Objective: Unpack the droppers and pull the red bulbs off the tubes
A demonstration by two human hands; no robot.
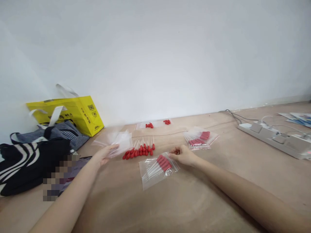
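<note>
My left hand (107,154), at the left of the work surface, has its thumb and fingers closed on several clear plastic bags (122,142), blurred at their far side. My right hand (184,155) pinches the upper right corner of a zip bag (148,165) lying on the surface. Inside that bag is a row of clear droppers with red bulbs (164,162). Between my hands, a loose row of red-bulbed droppers (141,150) lies with the tips pointing away from me. Beyond my right hand rests a filled zip bag of droppers (199,139).
More red-bulbed droppers (149,125) lie near the wall on clear plastic. At left are a yellow bag (89,119), a striped cloth bag (75,132) and black clothing (36,161). A power strip (255,132) with plugged-in chargers and cables stands at right, with printed packets (297,118) beyond.
</note>
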